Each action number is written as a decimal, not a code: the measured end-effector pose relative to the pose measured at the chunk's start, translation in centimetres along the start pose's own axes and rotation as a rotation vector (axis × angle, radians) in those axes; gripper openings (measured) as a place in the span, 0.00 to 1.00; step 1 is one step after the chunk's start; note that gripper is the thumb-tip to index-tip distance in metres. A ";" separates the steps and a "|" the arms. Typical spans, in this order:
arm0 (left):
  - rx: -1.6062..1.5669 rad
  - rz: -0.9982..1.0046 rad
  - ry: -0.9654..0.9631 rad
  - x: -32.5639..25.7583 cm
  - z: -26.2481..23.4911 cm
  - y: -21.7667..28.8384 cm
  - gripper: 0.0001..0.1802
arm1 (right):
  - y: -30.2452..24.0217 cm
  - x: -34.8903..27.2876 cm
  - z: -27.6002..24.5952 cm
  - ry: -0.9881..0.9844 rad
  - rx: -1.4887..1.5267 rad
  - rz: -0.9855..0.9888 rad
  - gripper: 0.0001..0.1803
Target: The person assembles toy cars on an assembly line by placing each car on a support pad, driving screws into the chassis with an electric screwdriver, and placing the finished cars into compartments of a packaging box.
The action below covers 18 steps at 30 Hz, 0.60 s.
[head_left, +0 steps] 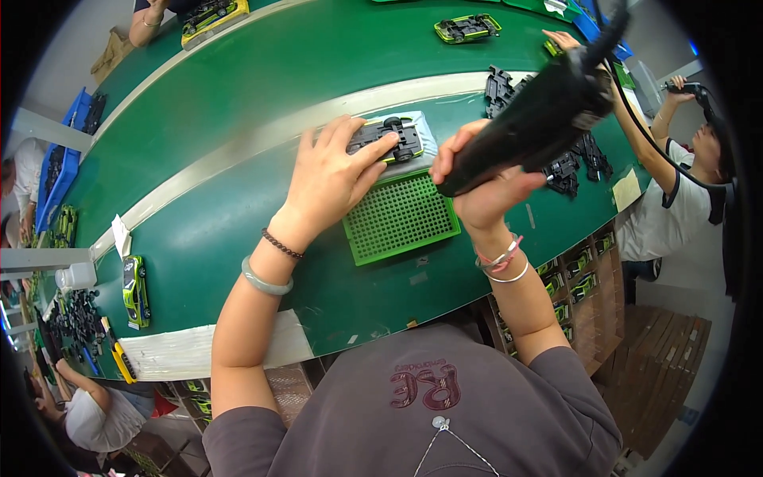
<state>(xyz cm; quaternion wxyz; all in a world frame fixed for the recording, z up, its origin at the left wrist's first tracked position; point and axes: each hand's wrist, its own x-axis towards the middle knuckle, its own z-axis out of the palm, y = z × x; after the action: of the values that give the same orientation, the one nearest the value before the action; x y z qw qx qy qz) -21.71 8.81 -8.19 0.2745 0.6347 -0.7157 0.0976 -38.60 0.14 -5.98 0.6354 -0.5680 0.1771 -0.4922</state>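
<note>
An upside-down toy car (409,141), its black underside up and lime-green body at the edges, lies on a pale pad. My left hand (330,168) grips it from the left, the thumb on its underside. My right hand (486,199) is wrapped round a black electric screwdriver (536,119), held close to the camera and to the right of the car; its bit cannot be made out. Just nearer than the pad sits a green perforated tray (367,256).
Black chassis parts (563,173) lie right of the screwdriver, which trails a black cable (675,163). Another overturned car (467,29) sits at the far side. An upright green car (136,290) stands at left. Co-workers sit around; one person (675,187) is at right.
</note>
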 end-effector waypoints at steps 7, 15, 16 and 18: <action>0.007 0.006 0.011 0.0 -0.2 0.1 0.20 | -2.5 4.7 1.2 -0.026 0.161 -0.215 0.55; 0.026 0.028 0.059 0.0 0.3 -0.1 0.21 | 0.0 6.5 2.2 -0.015 -0.029 -0.141 0.53; 0.027 0.026 0.061 0.0 0.3 -0.2 0.21 | 0.1 6.5 2.2 -0.017 -0.040 -0.135 0.52; 0.027 0.028 0.058 -0.1 0.2 -0.2 0.21 | 0.4 6.6 2.2 -0.020 -0.053 -0.129 0.52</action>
<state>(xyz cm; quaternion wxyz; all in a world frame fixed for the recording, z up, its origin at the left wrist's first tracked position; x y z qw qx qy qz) -21.57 8.72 -8.45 0.2854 0.6253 -0.7147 0.1295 -33.71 -4.12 -3.51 0.5889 -0.5997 0.1469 -0.5215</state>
